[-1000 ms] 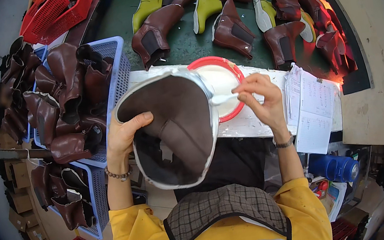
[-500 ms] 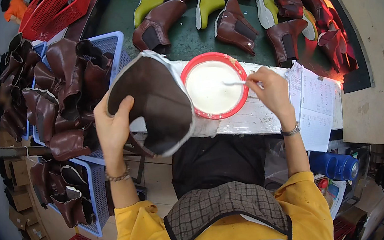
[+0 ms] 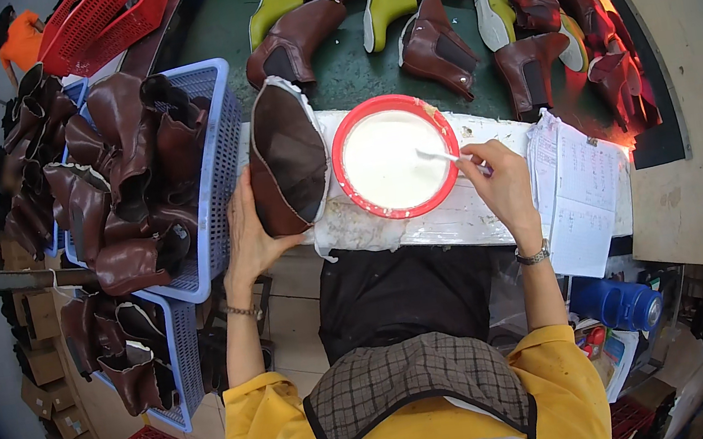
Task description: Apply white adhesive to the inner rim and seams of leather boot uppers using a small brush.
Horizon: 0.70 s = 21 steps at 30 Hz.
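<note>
Gripping a brown boot upper (image 3: 288,161) low on its side, the left hand (image 3: 252,236) is at nine o'clock from a red bowl (image 3: 341,171) of white liquid (image 3: 386,158) on the white worktop (image 3: 483,216). Near four o'clock, the right hand (image 3: 501,185) pinches a slim tool (image 3: 436,155), its pale tip over the liquid; papers (image 3: 585,203) lie beyond.

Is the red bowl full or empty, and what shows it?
Not empty: white liquid spreads across the red bowl, hiding its bottom; exact depth cannot be told.
</note>
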{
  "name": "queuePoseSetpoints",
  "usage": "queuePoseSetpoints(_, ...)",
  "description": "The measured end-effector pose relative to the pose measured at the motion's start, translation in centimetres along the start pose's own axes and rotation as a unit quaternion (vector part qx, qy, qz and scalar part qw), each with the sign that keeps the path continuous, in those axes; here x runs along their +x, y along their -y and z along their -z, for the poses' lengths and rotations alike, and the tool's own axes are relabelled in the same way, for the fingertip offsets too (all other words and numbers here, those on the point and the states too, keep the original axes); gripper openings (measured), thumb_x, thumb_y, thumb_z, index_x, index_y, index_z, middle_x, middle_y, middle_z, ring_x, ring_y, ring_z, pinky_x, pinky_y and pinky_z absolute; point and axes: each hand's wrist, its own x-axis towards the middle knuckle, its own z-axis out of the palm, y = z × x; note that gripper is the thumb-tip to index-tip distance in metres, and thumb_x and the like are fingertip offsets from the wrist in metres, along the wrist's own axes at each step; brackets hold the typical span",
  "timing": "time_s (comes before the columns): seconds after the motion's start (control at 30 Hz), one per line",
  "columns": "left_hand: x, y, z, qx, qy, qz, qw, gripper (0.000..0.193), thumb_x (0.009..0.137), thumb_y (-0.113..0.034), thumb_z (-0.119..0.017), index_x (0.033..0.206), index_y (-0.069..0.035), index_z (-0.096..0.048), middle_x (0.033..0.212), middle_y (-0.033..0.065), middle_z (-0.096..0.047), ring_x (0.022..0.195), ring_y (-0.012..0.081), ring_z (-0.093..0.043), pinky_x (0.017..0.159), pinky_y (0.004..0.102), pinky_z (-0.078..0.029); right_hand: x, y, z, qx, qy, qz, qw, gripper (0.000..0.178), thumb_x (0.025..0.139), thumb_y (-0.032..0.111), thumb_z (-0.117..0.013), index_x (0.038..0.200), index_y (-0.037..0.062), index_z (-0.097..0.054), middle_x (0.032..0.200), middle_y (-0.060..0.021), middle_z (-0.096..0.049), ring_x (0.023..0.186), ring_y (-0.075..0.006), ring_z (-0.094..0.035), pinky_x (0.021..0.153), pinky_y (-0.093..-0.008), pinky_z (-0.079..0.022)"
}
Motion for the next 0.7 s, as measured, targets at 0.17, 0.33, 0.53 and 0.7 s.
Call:
queuePoseSetpoints(0.17, 1.4, 1.1, -1.6, -0.089, -0.093, 0.034, 0.991, 0.112, 0.064, -0.017, -0.093, 0.155, -0.002, -0.028, 0.146, 0.022, -0.051, 0.131, 0.0365, -0.055, 0.109, 0.0421, -0.044, -0.1, -1.2, -0.7, -0.017, -0.021, 0.012, 1.0, 0.014, 0.087, 0.015, -0.075, 0.093, 0.0027, -0.075, 0.081, -0.0119, -0.065, 0.075, -0.0286, -0.066, 0.067, -0.0377, -0.051)
queuePoseSetpoints(0.33, -0.7, 1.5, -2.3, -0.063, -0.215, -0.003, 0.975, 0.072, 0.071, -0.005, -0.086, 0.133, 0.002, -0.051, 0.125, 0.0212, -0.063, 0.114, 0.0394, -0.061, 0.098, 0.043, -0.048, -0.3, -0.6, -0.7, -0.044, -0.065, 0.037, 0.996, 0.012, 0.086, 0.015, -0.075, 0.09, 0.0041, -0.076, 0.081, -0.0104, -0.065, 0.078, -0.0278, -0.065, 0.068, -0.0383, -0.05)
queuePoseSetpoints(0.53, -2.2, -1.6, -1.9, -0.076, -0.276, -0.062, 0.956, 0.067, 0.073, -0.006, -0.085, 0.129, 0.0, -0.05, 0.128, 0.0186, -0.06, 0.116, 0.0366, -0.057, 0.102, 0.0425, -0.044, 0.2, 1.0, 0.0, -0.057, -0.017, 0.02, 0.998, 0.012, 0.087, 0.014, -0.076, 0.092, 0.0038, -0.076, 0.081, -0.0087, -0.066, 0.072, -0.024, -0.065, 0.063, -0.0346, -0.05)
queuePoseSetpoints(0.7, -2.2, -5.1, -1.2, -0.07, -0.276, -0.139, 0.948, 0.064, 0.076, -0.004, -0.083, 0.128, -0.003, -0.047, 0.136, 0.0225, -0.058, 0.121, 0.0378, -0.056, 0.105, 0.0453, -0.042, 0.5, 3.9, -1.0, 0.238, -0.03, 0.072, 0.968, 0.011, 0.086, 0.005, -0.077, 0.096, 0.0, -0.076, 0.085, -0.0089, -0.07, 0.069, -0.0144, -0.063, 0.061, -0.0258, -0.047)
